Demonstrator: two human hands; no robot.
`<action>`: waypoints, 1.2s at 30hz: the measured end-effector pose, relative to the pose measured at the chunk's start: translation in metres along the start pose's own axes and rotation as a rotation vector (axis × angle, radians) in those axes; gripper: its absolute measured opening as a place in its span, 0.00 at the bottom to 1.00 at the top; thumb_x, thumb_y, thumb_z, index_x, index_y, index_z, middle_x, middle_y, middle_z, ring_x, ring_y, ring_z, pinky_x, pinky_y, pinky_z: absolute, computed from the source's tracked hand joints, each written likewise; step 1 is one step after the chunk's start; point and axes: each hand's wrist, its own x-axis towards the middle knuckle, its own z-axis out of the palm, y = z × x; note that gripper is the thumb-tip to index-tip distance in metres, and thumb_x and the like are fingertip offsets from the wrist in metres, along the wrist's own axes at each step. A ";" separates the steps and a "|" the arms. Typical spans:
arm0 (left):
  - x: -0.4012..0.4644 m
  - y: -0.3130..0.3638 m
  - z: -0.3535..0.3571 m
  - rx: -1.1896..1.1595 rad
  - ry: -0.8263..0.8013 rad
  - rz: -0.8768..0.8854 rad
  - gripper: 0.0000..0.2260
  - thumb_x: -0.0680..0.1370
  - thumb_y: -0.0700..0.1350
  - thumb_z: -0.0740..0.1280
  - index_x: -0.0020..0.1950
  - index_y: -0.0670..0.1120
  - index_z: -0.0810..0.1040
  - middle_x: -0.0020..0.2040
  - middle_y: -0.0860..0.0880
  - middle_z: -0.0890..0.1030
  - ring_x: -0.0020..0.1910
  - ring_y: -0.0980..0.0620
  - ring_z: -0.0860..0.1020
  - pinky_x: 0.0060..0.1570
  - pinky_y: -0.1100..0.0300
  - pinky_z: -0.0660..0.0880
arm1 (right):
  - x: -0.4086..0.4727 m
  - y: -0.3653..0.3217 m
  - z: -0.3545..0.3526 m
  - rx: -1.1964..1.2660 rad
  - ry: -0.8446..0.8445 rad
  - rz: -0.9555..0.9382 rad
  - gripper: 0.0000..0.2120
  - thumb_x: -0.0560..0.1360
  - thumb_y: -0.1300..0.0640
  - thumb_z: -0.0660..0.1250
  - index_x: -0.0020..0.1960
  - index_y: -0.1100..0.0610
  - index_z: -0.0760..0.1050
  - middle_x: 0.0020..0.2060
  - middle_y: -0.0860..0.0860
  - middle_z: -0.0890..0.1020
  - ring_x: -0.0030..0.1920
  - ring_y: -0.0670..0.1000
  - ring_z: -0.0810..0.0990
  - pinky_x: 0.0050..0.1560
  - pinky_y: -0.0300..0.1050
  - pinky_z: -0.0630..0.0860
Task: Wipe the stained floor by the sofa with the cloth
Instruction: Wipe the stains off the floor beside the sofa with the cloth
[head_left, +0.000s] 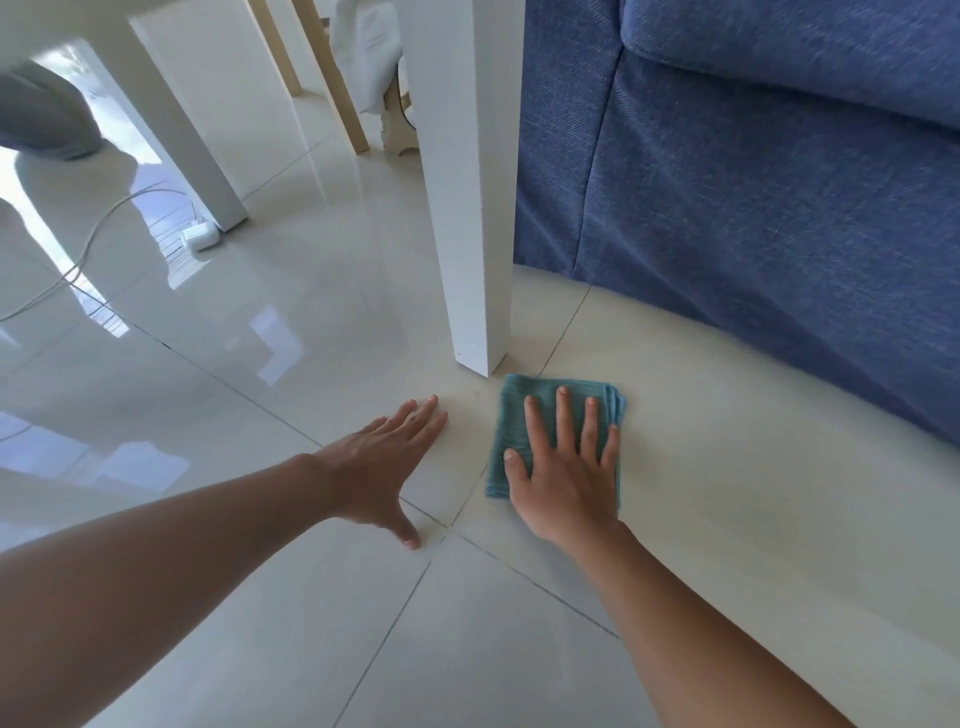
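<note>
A folded teal cloth (511, 415) lies flat on the glossy pale tile floor (701, 467), just in front of a white table leg. My right hand (566, 467) presses down on the cloth with fingers spread, covering its right and lower part. My left hand (387, 462) rests palm down on the bare tile to the left of the cloth, fingers together, holding nothing. The blue sofa (753, 182) stands right behind the cloth. I cannot make out a clear stain on the tiles.
The white table leg (467, 208) stands a hand's width beyond the cloth, touching the sofa's corner. A second white leg (192, 119), a white adapter (200, 236) with its cable, and wooden legs (343, 88) lie further back left.
</note>
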 end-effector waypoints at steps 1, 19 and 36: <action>-0.002 0.000 0.000 -0.007 0.006 0.001 0.66 0.63 0.70 0.75 0.79 0.45 0.32 0.80 0.47 0.33 0.79 0.48 0.37 0.77 0.55 0.42 | 0.002 -0.007 0.001 0.004 -0.001 -0.015 0.34 0.79 0.37 0.43 0.81 0.46 0.38 0.81 0.53 0.37 0.78 0.61 0.30 0.76 0.65 0.32; -0.014 -0.004 -0.003 0.004 0.006 0.019 0.66 0.62 0.74 0.71 0.79 0.42 0.33 0.80 0.46 0.35 0.79 0.48 0.37 0.71 0.60 0.37 | 0.013 -0.051 0.005 0.053 -0.064 -0.200 0.32 0.81 0.38 0.47 0.81 0.42 0.38 0.81 0.48 0.37 0.79 0.56 0.31 0.77 0.61 0.32; 0.083 0.109 -0.041 0.208 0.015 0.344 0.57 0.68 0.74 0.65 0.81 0.46 0.37 0.79 0.45 0.31 0.79 0.47 0.36 0.78 0.52 0.42 | -0.085 0.173 -0.026 0.091 -0.014 0.351 0.33 0.81 0.38 0.49 0.80 0.41 0.37 0.80 0.41 0.37 0.80 0.50 0.35 0.78 0.58 0.36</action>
